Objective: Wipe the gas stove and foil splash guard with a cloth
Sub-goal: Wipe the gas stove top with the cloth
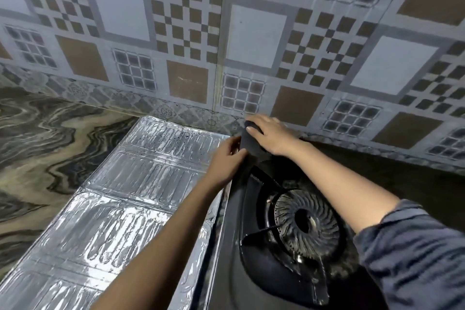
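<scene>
A silver foil splash guard (pixel 130 184) stands along the left side of the black gas stove (pixel 234 259), its panel leaning outward to the left. The stove's round burner (pixel 305 224) sits under a black pan support. My left hand (pixel 226 158) grips the guard's top edge near its far corner. My right hand (pixel 269 134) presses a dark cloth (pixel 251 143) against that far corner, next to the wall. Most of the cloth is hidden under my fingers.
A patterned tiled wall (pixel 251 33) rises right behind the stove and guard. A marbled countertop (pixel 37 138) stretches away on the left of the guard. Dark counter surface (pixel 402 176) lies to the right of the stove.
</scene>
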Demonstrator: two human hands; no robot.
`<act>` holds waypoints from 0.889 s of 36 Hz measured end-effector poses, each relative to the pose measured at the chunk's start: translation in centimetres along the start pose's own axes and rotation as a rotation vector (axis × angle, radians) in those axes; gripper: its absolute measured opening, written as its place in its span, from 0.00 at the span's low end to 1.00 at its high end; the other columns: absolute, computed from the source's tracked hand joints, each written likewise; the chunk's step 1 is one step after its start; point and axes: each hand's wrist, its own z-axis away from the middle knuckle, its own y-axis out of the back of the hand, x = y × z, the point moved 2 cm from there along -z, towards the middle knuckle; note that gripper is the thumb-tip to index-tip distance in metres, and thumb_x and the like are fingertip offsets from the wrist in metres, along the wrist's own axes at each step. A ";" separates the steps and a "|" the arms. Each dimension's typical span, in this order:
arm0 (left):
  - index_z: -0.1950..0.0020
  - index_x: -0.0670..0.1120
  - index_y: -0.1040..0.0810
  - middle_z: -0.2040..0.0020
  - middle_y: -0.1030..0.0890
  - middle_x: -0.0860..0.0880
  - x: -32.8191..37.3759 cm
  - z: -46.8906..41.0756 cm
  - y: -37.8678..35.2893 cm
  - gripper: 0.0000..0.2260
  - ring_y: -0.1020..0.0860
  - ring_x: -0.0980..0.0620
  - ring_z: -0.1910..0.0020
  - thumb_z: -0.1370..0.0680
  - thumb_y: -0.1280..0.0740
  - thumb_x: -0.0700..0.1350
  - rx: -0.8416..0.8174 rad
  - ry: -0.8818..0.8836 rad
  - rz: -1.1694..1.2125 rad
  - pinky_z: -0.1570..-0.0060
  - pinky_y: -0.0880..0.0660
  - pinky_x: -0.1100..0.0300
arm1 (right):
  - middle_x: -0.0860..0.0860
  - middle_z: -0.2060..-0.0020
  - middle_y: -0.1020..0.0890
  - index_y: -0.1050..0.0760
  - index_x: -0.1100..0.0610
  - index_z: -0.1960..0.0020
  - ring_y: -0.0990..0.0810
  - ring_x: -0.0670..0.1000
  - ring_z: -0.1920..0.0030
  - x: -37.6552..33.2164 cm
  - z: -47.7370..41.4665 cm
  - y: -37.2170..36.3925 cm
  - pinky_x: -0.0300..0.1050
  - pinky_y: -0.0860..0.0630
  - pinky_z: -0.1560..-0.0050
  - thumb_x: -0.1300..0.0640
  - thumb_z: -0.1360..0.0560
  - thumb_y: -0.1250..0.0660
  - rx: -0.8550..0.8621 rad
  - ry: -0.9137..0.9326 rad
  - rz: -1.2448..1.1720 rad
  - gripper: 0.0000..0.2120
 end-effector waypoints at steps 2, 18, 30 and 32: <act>0.34 0.39 0.29 0.41 0.21 0.45 -0.1 -0.6 0.0 0.17 0.23 0.51 0.43 0.23 0.39 0.35 -0.015 -0.010 -0.027 0.46 0.27 0.63 | 0.47 0.26 0.40 0.43 0.46 0.27 0.41 0.56 0.27 0.2 0.0 0.0 0.56 0.42 0.29 0.43 0.20 0.51 -0.013 -0.009 -0.014 0.22; 0.31 0.42 0.31 0.34 0.27 0.43 1.0 -4.4 -2.6 0.20 0.28 0.46 0.35 0.23 0.36 0.42 0.051 -0.053 -0.402 0.40 0.34 0.61 | 0.49 0.30 0.35 0.38 0.45 0.30 0.37 0.53 0.29 7.9 4.3 2.5 0.52 0.36 0.32 0.45 0.20 0.47 -0.108 -0.054 -0.158 0.19; 0.32 0.47 0.28 0.34 0.25 0.43 3.6 -5.3 -5.6 0.19 0.28 0.43 0.35 0.22 0.38 0.51 -0.132 -0.193 -1.009 0.38 0.35 0.54 | 0.46 0.29 0.34 0.37 0.44 0.30 0.37 0.53 0.29 12.2 8.7 2.6 0.54 0.38 0.31 0.42 0.21 0.49 0.112 -0.148 -0.078 0.20; 0.33 0.47 0.27 0.35 0.23 0.44 4.4 -5.4 -6.3 0.18 0.26 0.44 0.37 0.22 0.37 0.50 -0.192 -0.198 -1.014 0.42 0.31 0.56 | 0.46 0.28 0.35 0.37 0.44 0.30 0.38 0.53 0.28 12.8 9.3 2.7 0.54 0.40 0.30 0.42 0.21 0.49 0.123 -0.168 -0.064 0.20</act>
